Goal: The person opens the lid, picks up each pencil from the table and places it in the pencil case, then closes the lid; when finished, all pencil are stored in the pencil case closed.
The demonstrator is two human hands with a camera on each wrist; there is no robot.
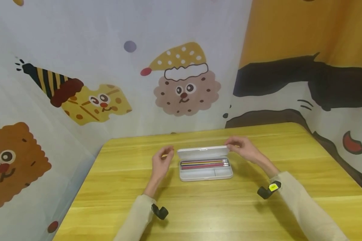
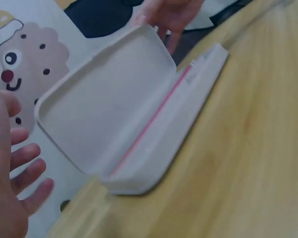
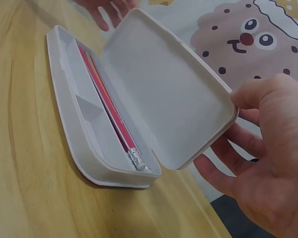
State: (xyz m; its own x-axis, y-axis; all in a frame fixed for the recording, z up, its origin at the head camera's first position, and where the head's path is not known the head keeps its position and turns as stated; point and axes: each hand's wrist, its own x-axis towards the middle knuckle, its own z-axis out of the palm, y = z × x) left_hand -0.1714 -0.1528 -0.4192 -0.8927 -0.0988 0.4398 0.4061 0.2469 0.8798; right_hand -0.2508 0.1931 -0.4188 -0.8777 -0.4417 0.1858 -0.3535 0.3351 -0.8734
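Note:
A white pencil case (image 1: 196, 174) lies on the table with its lid (image 3: 164, 84) raised. Several pencils (image 1: 203, 164), red, yellow and dark, fill its rear compartment, their eraser ends to the right. The front part has a divider and holds nothing visible. My right hand (image 1: 244, 149) pinches the lid's right corner between thumb and fingers, as the right wrist view shows. Just off the lid's left end is my left hand (image 1: 162, 163). Its fingers (image 2: 27, 176) are spread loosely and touch nothing in the left wrist view.
The wood-grain table (image 1: 217, 211) extends around the case on every side. Behind it hangs a curtain (image 1: 108, 33) printed with cartoon food faces. Each wrist carries a small black camera (image 1: 160, 212) over a beige sleeve.

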